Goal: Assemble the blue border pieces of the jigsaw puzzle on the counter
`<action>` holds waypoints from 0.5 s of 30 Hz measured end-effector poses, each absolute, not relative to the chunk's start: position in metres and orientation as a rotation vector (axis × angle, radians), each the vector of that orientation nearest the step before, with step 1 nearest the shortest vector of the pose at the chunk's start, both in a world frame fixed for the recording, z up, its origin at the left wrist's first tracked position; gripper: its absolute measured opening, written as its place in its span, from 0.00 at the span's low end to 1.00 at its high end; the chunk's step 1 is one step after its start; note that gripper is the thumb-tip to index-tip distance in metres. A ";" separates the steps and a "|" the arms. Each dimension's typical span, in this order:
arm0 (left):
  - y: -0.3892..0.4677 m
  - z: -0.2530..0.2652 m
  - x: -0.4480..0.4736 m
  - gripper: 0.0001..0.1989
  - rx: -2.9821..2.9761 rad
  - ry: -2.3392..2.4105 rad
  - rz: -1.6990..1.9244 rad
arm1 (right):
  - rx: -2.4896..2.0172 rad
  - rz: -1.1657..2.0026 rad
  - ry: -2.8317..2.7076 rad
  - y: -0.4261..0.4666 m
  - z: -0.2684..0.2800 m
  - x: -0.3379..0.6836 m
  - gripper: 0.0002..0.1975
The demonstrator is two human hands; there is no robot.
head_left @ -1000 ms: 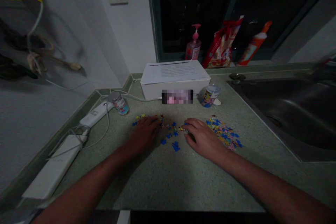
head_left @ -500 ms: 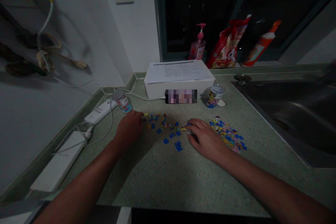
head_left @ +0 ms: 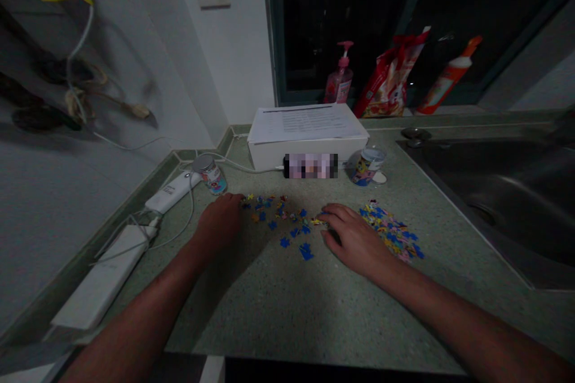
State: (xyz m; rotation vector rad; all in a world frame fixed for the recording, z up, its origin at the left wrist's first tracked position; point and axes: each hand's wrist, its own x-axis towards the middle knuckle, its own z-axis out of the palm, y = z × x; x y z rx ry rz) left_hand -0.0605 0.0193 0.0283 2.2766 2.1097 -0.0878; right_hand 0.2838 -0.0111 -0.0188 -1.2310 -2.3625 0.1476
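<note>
Plainly, left hand and right hand flank puzzle pieces.

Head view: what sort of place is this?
Likely a kitchen: a metal sink is set into a speckled green countertop, and a pink pump bottle stands by the dark window.

Puzzle pieces show patterns too small to tell.

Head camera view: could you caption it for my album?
Left hand and right hand among small, flat, multicoloured jigsaw pieces on speckled green countertop.
</note>
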 end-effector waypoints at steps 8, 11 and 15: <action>0.018 0.027 -0.055 0.22 2.323 2.070 0.006 | -1.240 0.179 -2.353 -0.011 -0.018 0.284 0.16; 0.018 0.025 -0.054 0.22 2.365 2.025 -0.002 | -1.248 0.191 -2.358 -0.012 -0.016 0.283 0.16; 0.019 0.023 -0.054 0.21 2.362 2.021 -0.025 | -1.243 0.190 -2.365 -0.012 -0.015 0.283 0.15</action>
